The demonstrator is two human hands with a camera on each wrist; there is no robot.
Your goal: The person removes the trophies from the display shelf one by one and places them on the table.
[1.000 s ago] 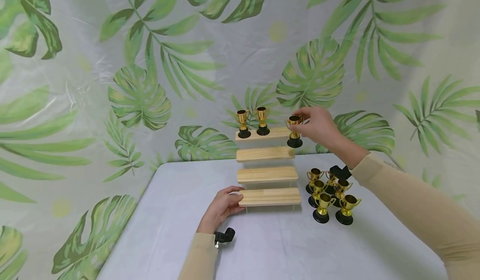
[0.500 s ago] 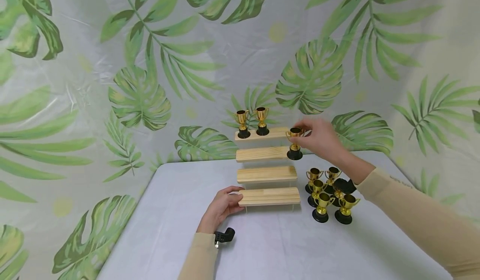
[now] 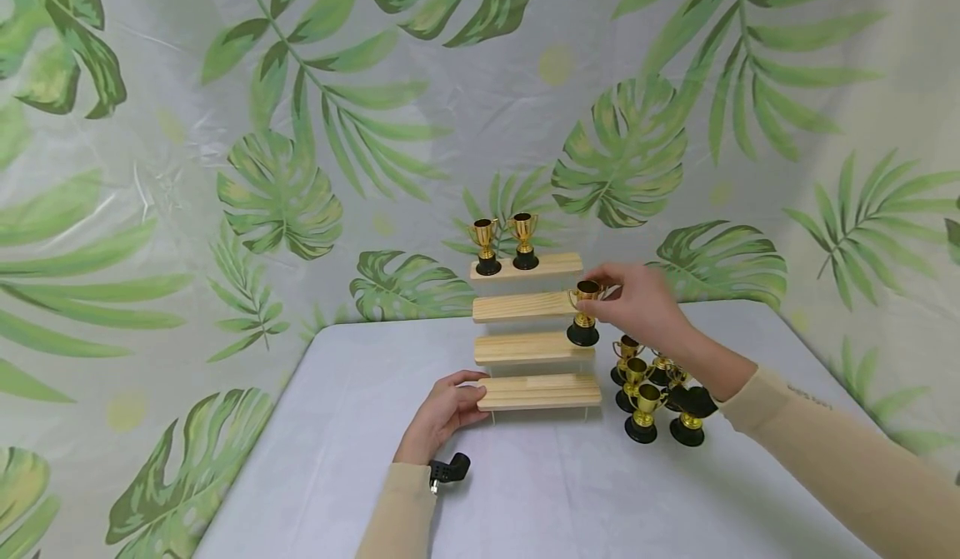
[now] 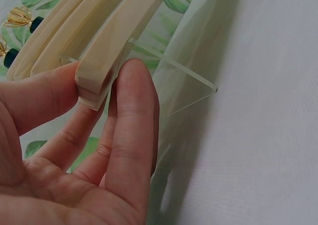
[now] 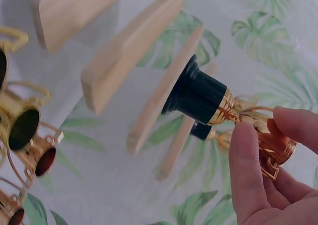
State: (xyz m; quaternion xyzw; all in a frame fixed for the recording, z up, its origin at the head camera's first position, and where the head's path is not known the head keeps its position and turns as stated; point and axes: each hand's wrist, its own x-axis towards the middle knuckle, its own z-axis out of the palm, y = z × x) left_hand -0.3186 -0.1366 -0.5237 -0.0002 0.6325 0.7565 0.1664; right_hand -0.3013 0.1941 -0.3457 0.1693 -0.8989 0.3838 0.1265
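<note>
My left hand (image 3: 448, 409) grips the left end of the lowest board of a tiered wooden display stand (image 3: 538, 392). In the left wrist view, the thumb and fingers (image 4: 136, 101) pinch that board end. My right hand (image 3: 641, 301) holds a small gold trophy (image 3: 582, 316) with a black base, pinching its cup. The trophy is upright at the right end of the second and third boards from the top. The right wrist view has its black base (image 5: 198, 93) close to a board edge; contact cannot be told. Two similar trophies (image 3: 524, 242) stand left on the top board.
Several more gold trophies (image 3: 645, 413) stand grouped on the white-covered table (image 3: 337, 376), right of the stand and partly under my right forearm. Clear legs (image 4: 189, 73) support the boards. A leaf-print curtain (image 3: 300, 126) hangs behind the table.
My right hand has brought the trophy down from the top board's level to the middle boards, lastly a little leftward. My left hand and the stand have stayed put.
</note>
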